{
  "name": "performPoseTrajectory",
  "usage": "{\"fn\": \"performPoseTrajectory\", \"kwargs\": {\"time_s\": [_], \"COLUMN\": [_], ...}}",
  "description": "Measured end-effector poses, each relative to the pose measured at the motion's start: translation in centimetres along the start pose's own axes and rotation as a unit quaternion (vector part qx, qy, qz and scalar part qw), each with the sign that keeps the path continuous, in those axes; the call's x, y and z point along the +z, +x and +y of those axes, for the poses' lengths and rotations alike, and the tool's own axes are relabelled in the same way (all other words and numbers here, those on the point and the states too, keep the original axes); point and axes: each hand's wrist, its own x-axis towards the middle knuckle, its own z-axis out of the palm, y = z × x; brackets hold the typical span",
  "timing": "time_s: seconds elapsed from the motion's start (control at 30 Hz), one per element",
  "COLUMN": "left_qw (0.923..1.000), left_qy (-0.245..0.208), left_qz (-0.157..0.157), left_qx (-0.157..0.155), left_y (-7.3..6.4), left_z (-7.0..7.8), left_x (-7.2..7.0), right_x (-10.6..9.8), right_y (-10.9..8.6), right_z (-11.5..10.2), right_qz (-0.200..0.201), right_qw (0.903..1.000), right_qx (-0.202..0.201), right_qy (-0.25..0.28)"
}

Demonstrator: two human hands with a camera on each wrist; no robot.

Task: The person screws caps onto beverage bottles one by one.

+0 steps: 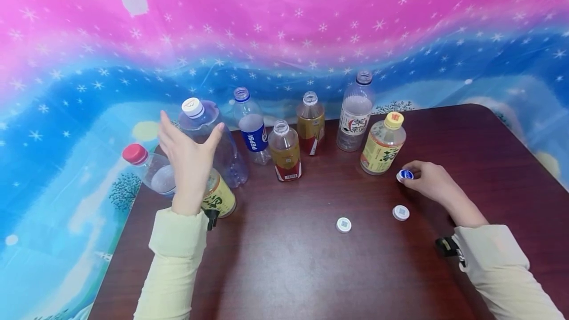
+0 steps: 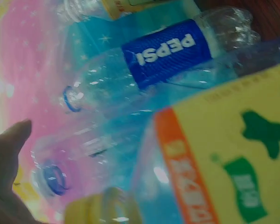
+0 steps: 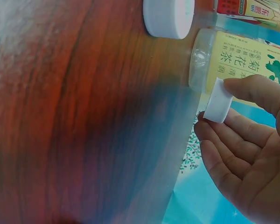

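Note:
My right hand [image 1: 431, 182] pinches a white bottle cap [image 3: 218, 101] with a blue top between thumb and fingertips, low over the table's right side. Just left of it stands a yellow-labelled tea bottle [image 1: 383, 151] with a yellow cap. On the left, my left hand [image 1: 188, 159] is raised, thumb and fingers spread and holding nothing. Behind its thumb is a large clear bottle [image 1: 228, 157] with a white cap [image 1: 193, 107]. A red-capped bottle [image 1: 153, 174] and another yellow-labelled bottle [image 2: 233, 140] stand beside that forearm, partly hidden by it in the head view.
Along the back stand an uncapped Pepsi bottle [image 1: 253, 135], two uncapped bottles with gold-and-red labels, one in front [image 1: 285, 154], and a tall uncapped bottle [image 1: 355, 117] with a white label. Two white caps lie on the wooden table [image 1: 284, 260], one nearer the right hand [image 1: 401, 212].

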Motion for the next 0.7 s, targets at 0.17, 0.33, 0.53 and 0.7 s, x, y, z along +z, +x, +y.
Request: {"fn": "performPoseTrajectory", "kwargs": {"time_s": [0.17,0.33,0.53,0.7], "left_qw": [0.987,0.9292,0.938,0.9528], "left_qy": [-0.037,-0.046,-0.037,-0.005], "left_qz": [0.103,0.166,0.059,0.018], "left_qx": [0.118,0.327,0.34,0.303], "left_y": [-1.4,-2.2,-1.8,-0.5], "left_z": [1.0,2.2,3.3,3.7], "left_x": [0.6,2.2,4.5,6.3], "right_x": [0.0,-0.2,-0.1,0.1], "right_y": [-0.2,-0.4,-0.5,-0.5], "right_z": [0.1,0.0,-0.1,-0.1], "right_qz": [0.001,0.002,0.0,-0.002], "right_qw": [1.0,1.0,1.0,1.0], "right_qx": [0.0,0.003,0.005,0.003], "right_qy": [-0.002,-0.002,0.0,-0.001]}}
